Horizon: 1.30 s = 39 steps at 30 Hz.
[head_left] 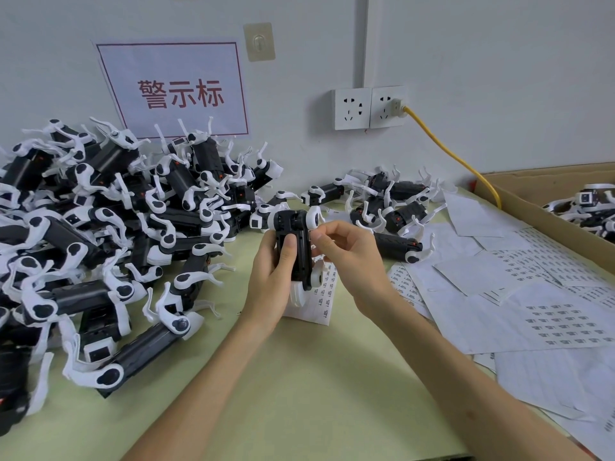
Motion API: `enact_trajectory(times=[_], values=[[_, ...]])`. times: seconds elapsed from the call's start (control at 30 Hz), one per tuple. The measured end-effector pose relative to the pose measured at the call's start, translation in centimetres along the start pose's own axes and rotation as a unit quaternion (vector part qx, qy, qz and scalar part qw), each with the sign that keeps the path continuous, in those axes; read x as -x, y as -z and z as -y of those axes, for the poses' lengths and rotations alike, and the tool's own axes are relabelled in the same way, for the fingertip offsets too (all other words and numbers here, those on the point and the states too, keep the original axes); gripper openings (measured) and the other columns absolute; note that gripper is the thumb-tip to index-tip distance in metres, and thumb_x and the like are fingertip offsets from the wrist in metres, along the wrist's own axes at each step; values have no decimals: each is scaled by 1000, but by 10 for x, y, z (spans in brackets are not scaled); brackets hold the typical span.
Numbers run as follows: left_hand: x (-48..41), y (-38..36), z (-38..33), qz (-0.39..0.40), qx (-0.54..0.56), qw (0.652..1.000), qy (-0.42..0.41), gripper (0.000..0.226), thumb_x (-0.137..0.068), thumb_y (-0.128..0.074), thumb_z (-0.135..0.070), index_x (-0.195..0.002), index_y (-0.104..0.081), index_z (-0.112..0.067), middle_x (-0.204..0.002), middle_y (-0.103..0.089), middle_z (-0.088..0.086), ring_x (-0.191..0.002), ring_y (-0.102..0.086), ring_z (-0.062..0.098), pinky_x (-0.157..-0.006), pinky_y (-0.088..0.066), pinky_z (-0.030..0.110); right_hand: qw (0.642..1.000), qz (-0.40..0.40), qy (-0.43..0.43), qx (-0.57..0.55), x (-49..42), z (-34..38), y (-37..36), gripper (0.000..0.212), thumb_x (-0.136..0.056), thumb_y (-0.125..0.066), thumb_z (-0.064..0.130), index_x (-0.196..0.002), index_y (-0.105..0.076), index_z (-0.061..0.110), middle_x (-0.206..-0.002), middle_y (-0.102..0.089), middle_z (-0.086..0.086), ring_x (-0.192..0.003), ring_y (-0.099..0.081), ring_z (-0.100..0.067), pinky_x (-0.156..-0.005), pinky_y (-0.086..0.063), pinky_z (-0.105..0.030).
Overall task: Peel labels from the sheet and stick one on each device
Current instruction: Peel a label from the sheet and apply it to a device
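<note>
**One unit in hand at the labelling bench**

Left hand [269, 281] wraps the black device [296, 241], thumb across its face, holding it upright just over the label sheet [321, 304], so the next sticker is a short reach. Right hand [349, 257] pinches at the device's right edge, probably pressing a label down, but it's too small to tell. The pile of devices [100, 227] on the left looks like the waiting ones. More sheets [532, 294] are spread to the right, with a cardboard box [549, 207] beyond them.
</note>
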<state>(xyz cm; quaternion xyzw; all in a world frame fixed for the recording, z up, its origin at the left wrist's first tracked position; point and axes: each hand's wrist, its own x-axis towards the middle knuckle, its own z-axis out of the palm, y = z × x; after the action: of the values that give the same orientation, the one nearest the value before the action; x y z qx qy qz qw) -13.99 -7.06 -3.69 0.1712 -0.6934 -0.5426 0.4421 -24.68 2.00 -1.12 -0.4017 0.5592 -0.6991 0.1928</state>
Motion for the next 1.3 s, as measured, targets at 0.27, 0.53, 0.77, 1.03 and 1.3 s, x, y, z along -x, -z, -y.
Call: enact_trajectory(times=[0.27,0.53,0.77,1.03,1.3], values=[[2,1,-3,5,3,1000,1,27,-98,-48,-49,-111,-62,-30,-102,-74,-17,-100,-70,4,-86,-51,17,999,-5,-23,-39,0,-1,0,15,-94,-72,12,-79,-69,11,-73,-72,5,-64,-66,-8,-63,-50,-16],[1,0,-7,22,74,995,68,29,-96,-52,-57,-106,-73,-39,-110,-76,1,-112,-69,24,-99,-53,37,989,13,-106,-98,0,6,2,30,-77,-82,30,-65,-59,15,-71,-60,-7,-60,-54,-11,-59,-40,-21],[0,2,-10,69,177,971,146,61,-94,-46,-55,-126,-67,-8,-112,-74,12,-103,-71,22,-90,-57,34,981,61,-114,-143,2,9,-1,22,-98,-65,16,-77,-62,17,-73,-56,3,-64,-48,-12,-54,-35,-16],[1,4,-12,119,169,965,163,58,-101,-40,-54,-135,-64,-13,-133,-67,19,-120,-65,27,-105,-50,42,980,100,-103,-140,3,9,3,19,-91,-72,24,-82,-56,18,-61,-51,5,-50,-41,-8,-40,-25,-17],[0,7,-14,124,163,969,140,61,-100,-42,-54,-136,-60,-9,-129,-67,22,-115,-68,30,-94,-56,36,971,128,-120,-161,0,10,4,21,-81,-67,25,-67,-53,19,-63,-49,1,-59,-45,-13,-54,-32,-25]])
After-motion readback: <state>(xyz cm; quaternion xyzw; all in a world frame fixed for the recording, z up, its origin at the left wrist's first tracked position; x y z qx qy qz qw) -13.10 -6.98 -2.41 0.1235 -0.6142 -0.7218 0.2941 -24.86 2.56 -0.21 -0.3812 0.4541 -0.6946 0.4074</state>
